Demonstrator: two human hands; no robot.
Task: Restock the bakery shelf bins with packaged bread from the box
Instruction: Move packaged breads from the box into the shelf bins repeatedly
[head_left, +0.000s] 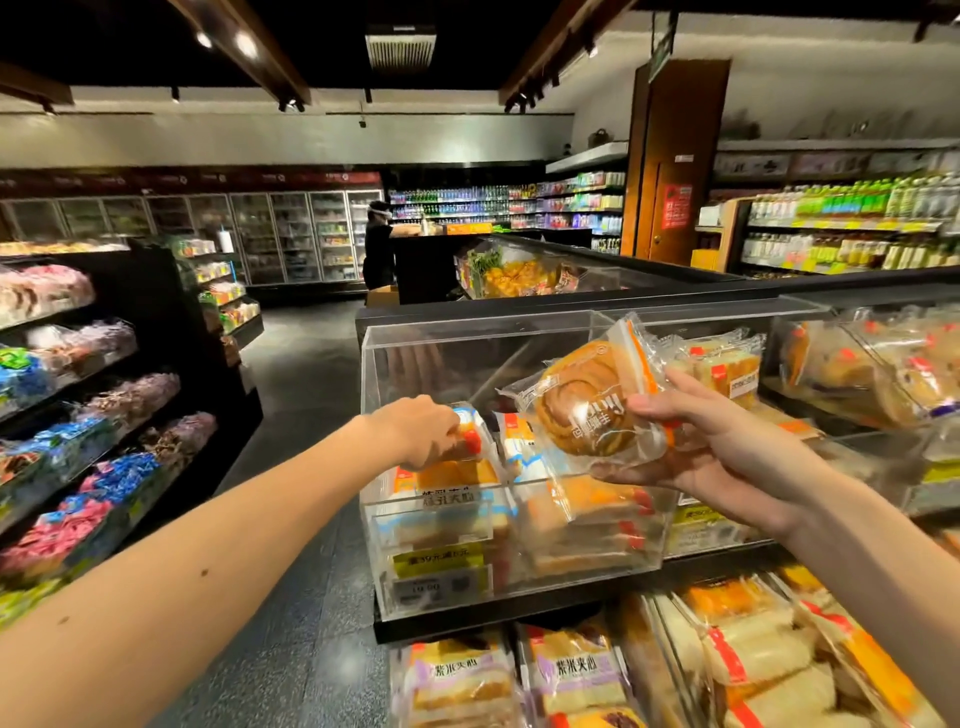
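Head: left hand, fingertips hidden, on packet

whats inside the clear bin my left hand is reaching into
Stacked sandwich bread packets fill the lower part of the clear bin; the left grip holds one. The swirl bun packet in the right grip hides the back right.

Wrapped bun (swirled) in right grip
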